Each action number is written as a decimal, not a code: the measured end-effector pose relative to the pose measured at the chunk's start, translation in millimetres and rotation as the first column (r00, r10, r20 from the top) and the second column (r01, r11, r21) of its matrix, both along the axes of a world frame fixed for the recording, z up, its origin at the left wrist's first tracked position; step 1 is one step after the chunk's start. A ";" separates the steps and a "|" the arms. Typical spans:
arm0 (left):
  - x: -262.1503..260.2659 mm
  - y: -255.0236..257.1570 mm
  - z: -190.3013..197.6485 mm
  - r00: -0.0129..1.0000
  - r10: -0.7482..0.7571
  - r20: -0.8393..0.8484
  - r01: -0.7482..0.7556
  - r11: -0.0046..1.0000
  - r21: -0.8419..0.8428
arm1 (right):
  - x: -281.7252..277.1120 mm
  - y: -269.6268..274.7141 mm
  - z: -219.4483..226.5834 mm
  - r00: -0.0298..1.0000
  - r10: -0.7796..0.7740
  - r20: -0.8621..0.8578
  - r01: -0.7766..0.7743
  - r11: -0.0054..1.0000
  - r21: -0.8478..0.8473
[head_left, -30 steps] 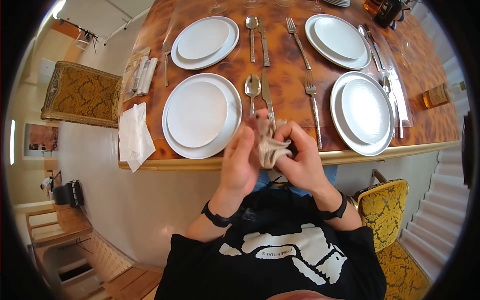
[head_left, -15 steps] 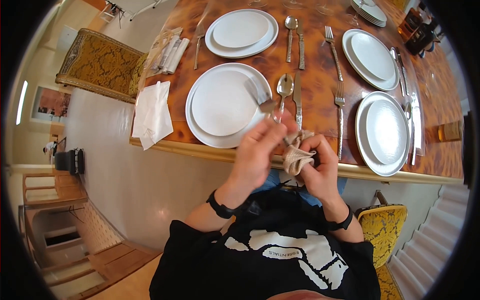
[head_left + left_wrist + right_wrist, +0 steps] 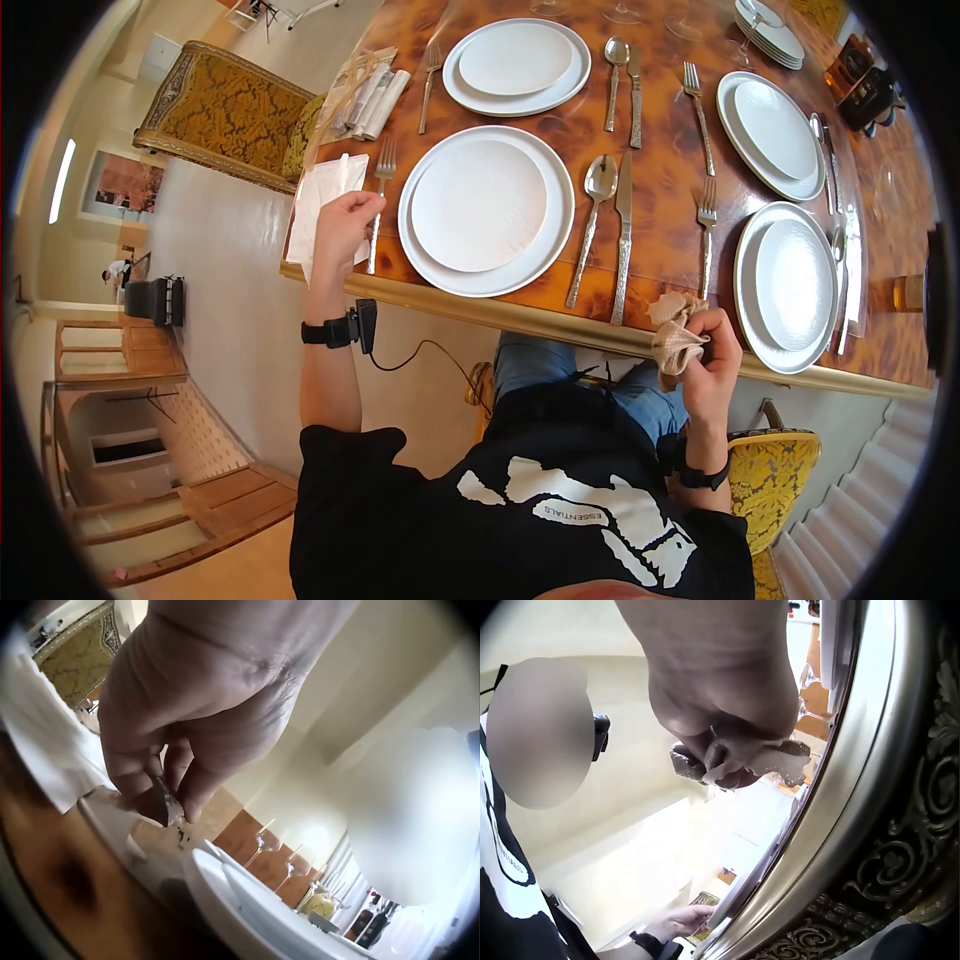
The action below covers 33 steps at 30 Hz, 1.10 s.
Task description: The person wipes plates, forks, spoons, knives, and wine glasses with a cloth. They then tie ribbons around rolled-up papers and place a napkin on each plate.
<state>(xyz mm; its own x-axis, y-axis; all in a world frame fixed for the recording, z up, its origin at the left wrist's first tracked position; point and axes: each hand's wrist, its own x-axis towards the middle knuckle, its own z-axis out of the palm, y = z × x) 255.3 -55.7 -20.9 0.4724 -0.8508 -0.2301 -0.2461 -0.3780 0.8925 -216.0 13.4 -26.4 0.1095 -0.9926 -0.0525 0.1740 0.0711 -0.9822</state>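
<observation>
My left hand [image 3: 345, 228] pinches a fork [image 3: 386, 160] at the left of the near white plate [image 3: 415, 255], its tines pointing to the far side of the table. In the left wrist view, thumb and fingers close around the handle of the fork [image 3: 169, 802]. A smaller plate [image 3: 480, 205] lies on the large one. To the right of that plate lie a spoon [image 3: 600, 182] and a knife [image 3: 624, 225]. Over the table's front edge, my right hand [image 3: 713, 370] grips a crumpled beige cloth [image 3: 678, 342], its folds sticking out past the fingers.
White paper napkins [image 3: 320, 205] lie under and beside the left hand, with wrapped bundles [image 3: 372, 98] behind them. Another fork [image 3: 707, 215] and a plate setting [image 3: 750, 330] are on the right. Bottles [image 3: 868, 95] and wine glasses [image 3: 683, 25] stand farther back.
The left hand has moved away from the cloth, over the plate, to its left side with the fork. The right hand keeps the cloth near the table edge. The head view has shifted.
</observation>
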 end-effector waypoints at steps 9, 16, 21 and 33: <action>-9.2 -7.9 -20.2 0.821 -0.055 0.568 0.040 0.998 0.039 | -18.5 9.4 -19.1 0.987 -0.088 -0.136 0.072 0.991 -0.117; -112.5 9.4 27.4 0.885 -0.076 0.460 0.216 0.941 -0.260 | -27.8 13.9 -4.7 0.989 -0.133 -0.062 0.135 0.990 0.031; -229.5 22.0 28.2 0.397 -0.573 0.717 0.746 0.657 0.113 | -24.3 11.2 -0.1 0.992 -0.125 0.013 0.125 0.992 0.021; -260.4 15.0 -10.2 0.427 -0.547 0.720 0.617 0.758 0.210 | -38.3 21.3 -7.7 0.994 -0.107 0.023 0.106 0.993 0.052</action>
<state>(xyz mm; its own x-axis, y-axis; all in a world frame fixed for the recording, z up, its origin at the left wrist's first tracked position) -5.1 -40.7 -31.0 -0.1709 -0.9853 0.0088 -0.9282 0.1639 0.3339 -254.3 34.7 -34.0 0.0052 -0.9948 -0.1019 0.2081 0.1007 -0.9729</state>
